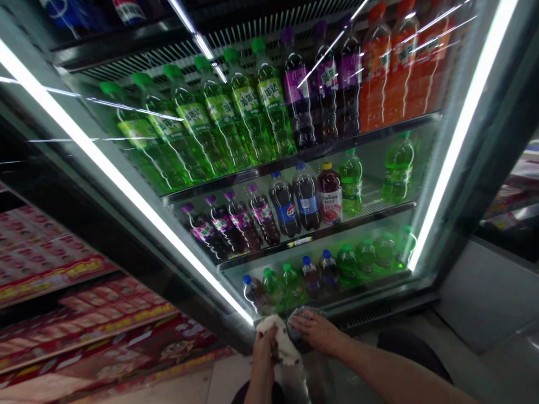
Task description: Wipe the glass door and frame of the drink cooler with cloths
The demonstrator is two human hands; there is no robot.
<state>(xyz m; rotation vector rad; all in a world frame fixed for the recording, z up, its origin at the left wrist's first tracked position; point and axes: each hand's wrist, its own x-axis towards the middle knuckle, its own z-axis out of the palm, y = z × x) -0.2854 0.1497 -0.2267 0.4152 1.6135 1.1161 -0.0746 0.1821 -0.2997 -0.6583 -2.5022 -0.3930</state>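
Low at the bottom of a lit drinks fridge, my left hand (264,349) is closed on a white cloth (285,343), whose lower part hangs to the right. Just right of it, my right hand (315,330) presses a grey cloth (312,310) near the foot of the glass door. Its fingers bend over the cloth, and part of the cloth is hidden beneath them. Behind the glass, the lowest shelf nearest my hands holds green bottles (292,283) and dark bottles with blue caps (311,278).
Higher shelves carry green soda bottles (244,106), purple-capped bottles (298,90) and orange bottles (377,73). Bright light strips (126,188) run along both sides of the door. Stacked red and pink packages (105,303) stand at left. A pale cabinet (475,292) is at right.
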